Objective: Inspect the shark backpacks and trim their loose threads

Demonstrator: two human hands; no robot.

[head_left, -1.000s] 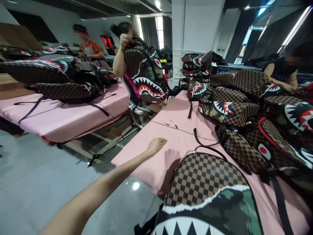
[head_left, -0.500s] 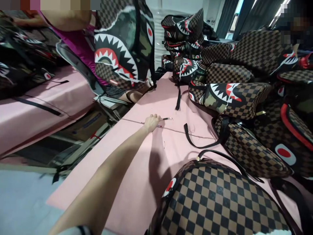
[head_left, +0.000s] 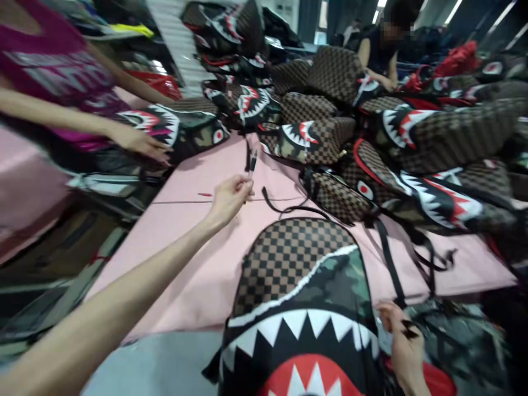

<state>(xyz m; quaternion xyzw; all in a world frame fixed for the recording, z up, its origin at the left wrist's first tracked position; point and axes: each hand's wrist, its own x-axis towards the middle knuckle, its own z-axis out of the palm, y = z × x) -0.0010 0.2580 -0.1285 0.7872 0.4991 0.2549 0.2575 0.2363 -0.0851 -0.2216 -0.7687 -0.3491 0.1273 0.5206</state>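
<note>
L hand (head_left: 231, 199) pinching pen (head_left: 253, 161), dark end up, long axis near-upright in view! R hand (head_left: 403, 342) by backpack (head_left: 305, 258), rt edge, grip can't tell; backpack's btwn hands, top pointing fwd, lengthwise.

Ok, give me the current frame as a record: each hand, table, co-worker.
Left hand: pinching a slim pen, its black end projecting beyond the fingers
Right hand: at the right edge of a brown-and-black checked backpack with camouflage and a shark-mouth print; grip unclear
Table: pink-covered, bearing a slim red item and a pile of similar printed backpacks
Co-worker: purple top, one hand at another shark-print backpack
</note>
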